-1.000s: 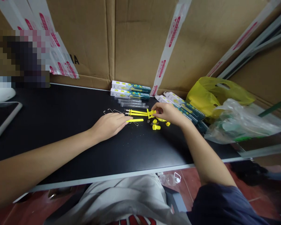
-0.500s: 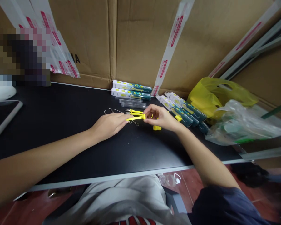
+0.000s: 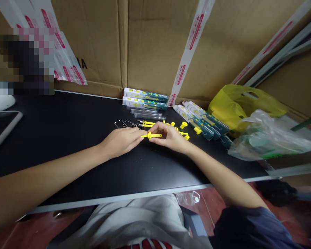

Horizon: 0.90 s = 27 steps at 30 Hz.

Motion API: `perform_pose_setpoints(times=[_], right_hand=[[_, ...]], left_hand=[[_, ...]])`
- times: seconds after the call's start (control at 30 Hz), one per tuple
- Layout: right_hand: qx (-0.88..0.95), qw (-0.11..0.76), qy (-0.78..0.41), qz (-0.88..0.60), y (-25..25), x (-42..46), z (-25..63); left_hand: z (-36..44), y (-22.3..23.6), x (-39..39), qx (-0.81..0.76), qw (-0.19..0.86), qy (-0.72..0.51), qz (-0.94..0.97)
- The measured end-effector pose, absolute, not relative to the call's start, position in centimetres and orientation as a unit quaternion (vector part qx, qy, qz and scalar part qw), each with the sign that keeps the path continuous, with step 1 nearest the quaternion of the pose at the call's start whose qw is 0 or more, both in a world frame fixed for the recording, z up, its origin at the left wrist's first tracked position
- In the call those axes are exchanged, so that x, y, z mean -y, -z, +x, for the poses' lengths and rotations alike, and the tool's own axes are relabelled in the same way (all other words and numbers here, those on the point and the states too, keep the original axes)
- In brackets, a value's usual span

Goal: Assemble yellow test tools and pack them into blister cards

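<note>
My left hand point(image 3: 120, 141) and my right hand point(image 3: 168, 136) meet over the black table point(image 3: 67, 131) and both pinch a thin yellow plastic stick point(image 3: 150, 135), the left at its left end, the right at its right end. A small yellow collar sits around the stick's middle. Just behind it lies another yellow stick point(image 3: 146, 123) beside several bent wire hooks point(image 3: 123, 123). Several small yellow caps point(image 3: 183, 125) are scattered to the right of my right hand.
Green-and-white packaged boxes point(image 3: 145, 98) and clear tubes point(image 3: 145, 113) lie at the back; more packages point(image 3: 200, 121) fan out to the right. A yellow bag point(image 3: 238, 103) and a clear plastic bag point(image 3: 266, 136) sit far right. Cardboard walls stand behind. A tablet point(image 3: 1, 129) lies far left.
My right hand left the pile of yellow caps, moved left to the stick held by my left hand, and now grips it with a small collar on its middle.
</note>
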State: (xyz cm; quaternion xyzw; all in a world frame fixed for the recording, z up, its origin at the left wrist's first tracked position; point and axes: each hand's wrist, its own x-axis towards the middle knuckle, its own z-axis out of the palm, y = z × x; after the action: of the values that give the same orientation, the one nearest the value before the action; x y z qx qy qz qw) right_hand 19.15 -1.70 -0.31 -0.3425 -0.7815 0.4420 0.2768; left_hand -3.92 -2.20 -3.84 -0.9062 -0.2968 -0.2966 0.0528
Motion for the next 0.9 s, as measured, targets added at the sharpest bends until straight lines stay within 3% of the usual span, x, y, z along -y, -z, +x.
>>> perform_pose_setpoints(times=[0.67, 0.9], right_hand=[[0.805, 0.27, -0.348, -0.397, -0.6, 1.1, 20.0], [0.806, 0.271, -0.335, -0.405, -0.4, 2.0, 18.8]], left_hand=[[-4.1, 3.4, 2.3, 0.372, 0.01, 0.317, -0.872], [-3.9, 2.8, 2.5, 0.316, 0.055, 0.305, -0.896]])
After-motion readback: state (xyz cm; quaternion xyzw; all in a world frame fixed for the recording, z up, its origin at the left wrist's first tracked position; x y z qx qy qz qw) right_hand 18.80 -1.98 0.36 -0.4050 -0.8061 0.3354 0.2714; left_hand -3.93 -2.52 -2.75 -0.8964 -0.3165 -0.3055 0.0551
